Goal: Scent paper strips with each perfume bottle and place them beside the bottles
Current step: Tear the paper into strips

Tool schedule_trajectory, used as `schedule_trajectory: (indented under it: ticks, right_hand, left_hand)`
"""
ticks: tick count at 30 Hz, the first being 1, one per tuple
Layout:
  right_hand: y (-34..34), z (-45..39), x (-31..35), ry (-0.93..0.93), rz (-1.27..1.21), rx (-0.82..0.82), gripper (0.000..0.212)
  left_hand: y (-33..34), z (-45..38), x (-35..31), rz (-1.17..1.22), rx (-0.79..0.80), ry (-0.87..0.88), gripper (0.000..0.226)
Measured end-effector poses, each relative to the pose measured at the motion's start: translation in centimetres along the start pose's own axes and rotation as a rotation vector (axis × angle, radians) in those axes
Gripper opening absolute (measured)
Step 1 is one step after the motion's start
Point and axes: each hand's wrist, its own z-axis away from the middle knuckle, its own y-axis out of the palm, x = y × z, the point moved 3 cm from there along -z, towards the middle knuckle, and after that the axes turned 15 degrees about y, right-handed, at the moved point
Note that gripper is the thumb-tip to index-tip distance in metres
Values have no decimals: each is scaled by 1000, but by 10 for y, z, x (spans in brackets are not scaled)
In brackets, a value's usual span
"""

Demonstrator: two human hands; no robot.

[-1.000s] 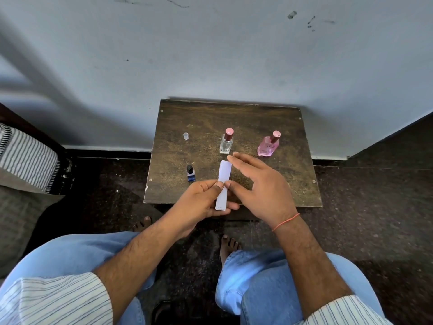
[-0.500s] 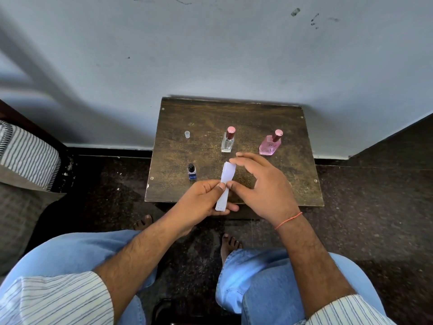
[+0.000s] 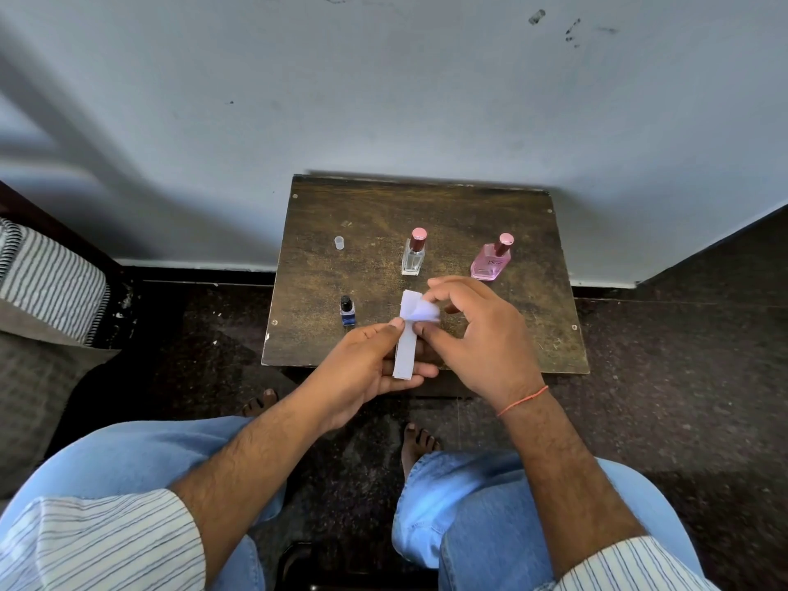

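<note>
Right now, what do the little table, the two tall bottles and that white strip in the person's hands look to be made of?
The table looks like dark wood or board, worn and matte, with screw heads at its corners. The clear bottle and the pink bottle seem glass, see-through and glossy, with shiny pinkish caps, maybe metal or plastic. The strip looks like thin white paper: its top curls under the right hand.

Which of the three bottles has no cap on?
The small blue bottle, nearest the left hand. Its dark neck is bare; the clear bottle and pink bottle both wear rose caps.
</note>
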Motion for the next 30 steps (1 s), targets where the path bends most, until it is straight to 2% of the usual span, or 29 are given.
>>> schedule_trajectory:
  ticks: [5, 10, 14, 18, 22, 25, 28, 30]
  right_hand:
    - [0, 1, 1, -19, -33, -44, 24]
    - [-3, 1, 3, 6, -157, -32, 8]
    - [-5, 1, 6, 85, -300, 56, 8]
    - [2, 1, 1, 143, -269, 61, 13]
    - [5, 0, -2, 261, -258, 61, 22]
    - [6, 0, -2, 351, -271, 64, 17]
    - [13, 1, -4, 486, -386, 116, 17]
    - [18, 4, -3, 564, -461, 151, 23]
  left_hand:
    - [0, 0, -2, 109, -9, -20, 38]
    - [-3, -1, -4, 183, -37, -32, 39]
    - [-3, -2, -4, 219, -56, -40, 33]
    - [-3, -4, -3, 175, -60, 5, 31]
    - [-4, -5, -1, -19, -27, 80, 33]
    - [-6, -5, 0, -219, -58, 133, 34]
    - [-5, -7, 0, -429, -104, 205, 40]
    - [-4, -7, -1, -576, -74, 297, 43]
